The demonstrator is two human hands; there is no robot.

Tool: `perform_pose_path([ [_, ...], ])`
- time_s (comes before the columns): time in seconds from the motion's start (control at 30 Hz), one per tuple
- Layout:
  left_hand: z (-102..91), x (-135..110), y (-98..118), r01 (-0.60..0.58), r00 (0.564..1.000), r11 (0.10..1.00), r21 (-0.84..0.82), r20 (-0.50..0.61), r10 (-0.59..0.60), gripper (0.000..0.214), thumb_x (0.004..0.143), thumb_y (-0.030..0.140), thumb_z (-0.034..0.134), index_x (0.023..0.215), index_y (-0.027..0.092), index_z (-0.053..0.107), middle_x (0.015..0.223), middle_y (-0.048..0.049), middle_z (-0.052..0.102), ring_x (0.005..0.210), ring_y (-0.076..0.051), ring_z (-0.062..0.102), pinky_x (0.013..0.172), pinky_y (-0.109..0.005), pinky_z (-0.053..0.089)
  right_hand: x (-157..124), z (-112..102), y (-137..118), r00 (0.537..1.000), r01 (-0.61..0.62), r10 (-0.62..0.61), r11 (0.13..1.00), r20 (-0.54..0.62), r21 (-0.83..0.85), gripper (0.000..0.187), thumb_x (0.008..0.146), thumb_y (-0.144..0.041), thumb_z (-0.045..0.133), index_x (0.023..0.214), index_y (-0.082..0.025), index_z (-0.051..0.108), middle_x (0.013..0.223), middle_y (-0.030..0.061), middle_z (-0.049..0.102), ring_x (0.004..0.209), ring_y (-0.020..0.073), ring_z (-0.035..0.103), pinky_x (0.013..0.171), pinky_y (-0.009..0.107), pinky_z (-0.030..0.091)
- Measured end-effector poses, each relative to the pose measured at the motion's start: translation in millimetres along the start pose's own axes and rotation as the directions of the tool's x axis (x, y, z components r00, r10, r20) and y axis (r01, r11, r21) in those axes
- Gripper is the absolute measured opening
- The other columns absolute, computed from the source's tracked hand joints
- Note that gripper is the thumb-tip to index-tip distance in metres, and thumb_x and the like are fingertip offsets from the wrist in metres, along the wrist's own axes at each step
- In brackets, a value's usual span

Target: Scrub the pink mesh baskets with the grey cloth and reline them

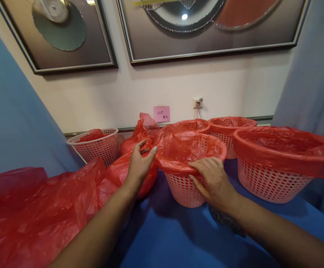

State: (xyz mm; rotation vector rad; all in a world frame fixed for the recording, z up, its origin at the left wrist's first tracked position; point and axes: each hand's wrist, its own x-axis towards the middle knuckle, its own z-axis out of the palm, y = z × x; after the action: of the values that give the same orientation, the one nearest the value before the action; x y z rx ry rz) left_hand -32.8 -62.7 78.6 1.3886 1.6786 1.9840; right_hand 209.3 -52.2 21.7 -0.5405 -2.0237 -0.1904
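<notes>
A pink mesh basket (pixel 184 190) stands in the middle of the blue-covered table, with a red plastic bag (pixel 184 149) spread inside it and folded over its rim. My left hand (pixel 139 163) pinches the bag's edge at the basket's left side, thumb and fingers closed on the plastic. My right hand (pixel 212 180) lies on the front rim, fingers curled over the folded plastic and pressing it against the basket wall.
A bigger lined basket (pixel 273 178) sits at the right. Two more lined baskets (pixel 229 128) stand behind by the wall, another basket (pixel 99 146) at back left. Loose red bags (pixel 33 208) pile at the left. The blue tablecloth (pixel 178 238) lies in front.
</notes>
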Motion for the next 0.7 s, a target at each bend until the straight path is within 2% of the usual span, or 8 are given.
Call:
perform_pose_path([
  [0.07, 1.7, 6, -7, 0.139, 0.990, 0.983, -0.123, 0.018, -0.138, 0.043, 0.067, 0.028, 0.090, 0.103, 0.015, 0.070, 0.105, -0.0105, 0.071, 0.088, -0.021, 0.068, 0.074, -0.028, 0.055, -1, 2, 10, 1.000, 0.013, -0.013, 1.000, -0.002, -0.021, 0.022, 0.096, -0.025, 0.059, 0.117, -0.017, 0.058, 0.100, 0.0083, 0.069, 0.095, 0.0257, 0.061, 0.091, 0.045, 0.041],
  [0.13, 2.5, 4, -10, 0.201, 0.979, 0.956, -0.215, 0.086, -0.186, 0.032, 0.065, 0.027, 0.090, 0.086, 0.014, 0.070, 0.084, -0.0042, 0.069, 0.072, -0.015, 0.063, 0.065, -0.023, 0.052, -1, 0, 20, 1.000, 0.016, -0.016, 1.000, 0.001, -0.026, 0.019, 0.095, -0.029, 0.063, 0.110, -0.018, 0.058, 0.093, 0.0067, 0.067, 0.091, 0.0249, 0.060, 0.088, 0.043, 0.041],
  [0.23, 2.3, -11, -11, 0.312, 0.950, 0.853, -0.419, 0.119, -0.289, 0.024, 0.070, 0.025, 0.085, 0.072, 0.015, 0.064, 0.070, 0.0003, 0.064, 0.062, -0.012, 0.061, 0.059, -0.021, 0.052, -2, -8, 37, 0.999, 0.046, -0.046, 0.999, 0.004, -0.005, 0.016, 0.093, -0.031, 0.065, 0.100, -0.020, 0.055, 0.087, 0.0045, 0.064, 0.083, 0.0228, 0.058, 0.084, 0.041, 0.040],
  [0.3, 2.3, -23, -10, 0.428, 0.895, 0.719, -0.548, 0.149, -0.420, 0.016, 0.077, 0.020, 0.078, 0.073, 0.015, 0.063, 0.073, -0.0021, 0.068, 0.064, -0.014, 0.065, 0.061, -0.023, 0.055, -4, -12, 51, 0.997, 0.075, -0.075, 0.997, 0.014, 0.018, 0.016, 0.092, -0.030, 0.065, 0.097, -0.021, 0.053, 0.086, 0.0041, 0.063, 0.082, 0.0222, 0.057, 0.082, 0.041, 0.041],
  [0.4, 3.2, -39, -9, 0.575, 0.793, 0.545, -0.610, 0.250, -0.556, 0.006, 0.087, 0.013, 0.065, 0.081, 0.013, 0.067, 0.078, -0.0067, 0.072, 0.068, -0.015, 0.069, 0.068, -0.027, 0.060, -10, -17, 69, 0.996, 0.083, -0.084, 0.996, 0.025, 0.033, 0.019, 0.090, -0.030, 0.068, 0.096, -0.022, 0.052, 0.088, 0.0038, 0.061, 0.083, 0.0221, 0.057, 0.081, 0.040, 0.041],
  [0.5, 2.3, -43, -7, 0.614, 0.757, 0.472, -0.632, 0.304, -0.578, 0.012, 0.094, 0.016, 0.060, 0.086, 0.013, 0.068, 0.078, -0.0062, 0.072, 0.067, -0.014, 0.069, 0.067, -0.026, 0.060, -17, -19, 78, 0.997, 0.079, -0.080, 0.997, 0.014, 0.022, 0.025, 0.088, -0.033, 0.071, 0.098, -0.022, 0.051, 0.091, 0.0044, 0.061, 0.086, 0.0231, 0.057, 0.082, 0.040, 0.041],
  [0.57, -0.7, -41, -7, 0.609, 0.768, 0.476, -0.635, 0.321, -0.554, 0.010, 0.093, 0.019, 0.065, 0.084, 0.015, 0.067, 0.072, -0.0025, 0.069, 0.060, -0.012, 0.065, 0.060, -0.022, 0.058, -21, -19, 79, 0.997, 0.075, -0.075, 0.997, 0.010, 0.014, 0.028, 0.088, -0.036, 0.071, 0.100, -0.022, 0.051, 0.093, 0.0050, 0.061, 0.089, 0.0240, 0.057, 0.083, 0.041, 0.042],
  [0.7, -9.3, -38, -2, 0.608, 0.782, 0.497, -0.619, 0.361, -0.508, 0.011, 0.084, 0.009, 0.072, 0.078, 0.015, 0.065, 0.067, 0.0013, 0.065, 0.054, -0.009, 0.060, 0.056, -0.019, 0.055, -24, -18, 79, 0.999, 0.038, -0.038, 0.999, 0.013, 0.017, 0.028, 0.090, -0.041, 0.070, 0.098, -0.022, 0.051, 0.092, 0.0046, 0.060, 0.089, 0.0244, 0.056, 0.083, 0.042, 0.042],
])
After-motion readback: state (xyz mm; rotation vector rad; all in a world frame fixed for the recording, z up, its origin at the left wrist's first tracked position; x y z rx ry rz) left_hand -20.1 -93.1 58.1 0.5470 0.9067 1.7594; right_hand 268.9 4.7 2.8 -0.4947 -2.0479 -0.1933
